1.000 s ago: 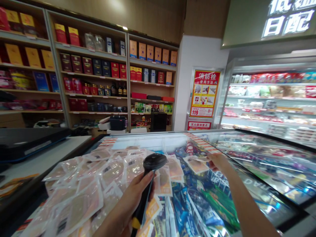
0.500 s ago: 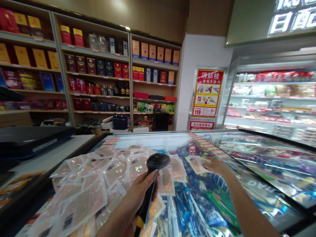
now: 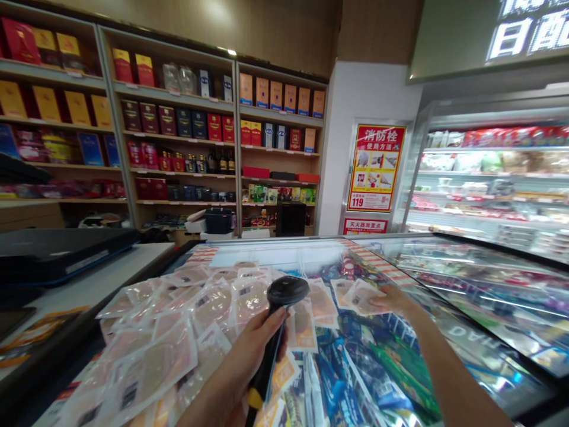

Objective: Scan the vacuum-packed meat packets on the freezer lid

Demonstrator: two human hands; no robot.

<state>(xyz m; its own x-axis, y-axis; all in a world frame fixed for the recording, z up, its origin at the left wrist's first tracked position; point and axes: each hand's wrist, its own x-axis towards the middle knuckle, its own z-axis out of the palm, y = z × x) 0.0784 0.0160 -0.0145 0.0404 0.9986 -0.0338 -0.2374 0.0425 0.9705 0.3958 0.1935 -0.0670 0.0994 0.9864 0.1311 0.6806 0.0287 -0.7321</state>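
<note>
My left hand (image 3: 262, 341) is wrapped round the handle of a black barcode scanner (image 3: 288, 289), its head pointing away from me above the freezer. Farther right, my right hand (image 3: 393, 299) pinches the edge of a flat clear-and-white food packet (image 3: 363, 296). Another such packet lies partly under it. Many similar vacuum-sealed packets (image 3: 155, 359) are heaped on the left side of the freezer glass (image 3: 267, 254), some with barcode labels showing. Blue and green bags (image 3: 377, 362) show below and between my hands.
A white counter (image 3: 151, 255) with a black flat device (image 3: 66, 252) stands at the left. Shelves of boxed bottles (image 3: 182, 121) line the back wall. A second glass-topped freezer (image 3: 480, 284) and a lit chiller (image 3: 493, 178) are at the right.
The packet in my right hand has moved slightly, and a second packet now shows at its left edge. My left hand keeps hold of the scanner. The view has shifted a little.
</note>
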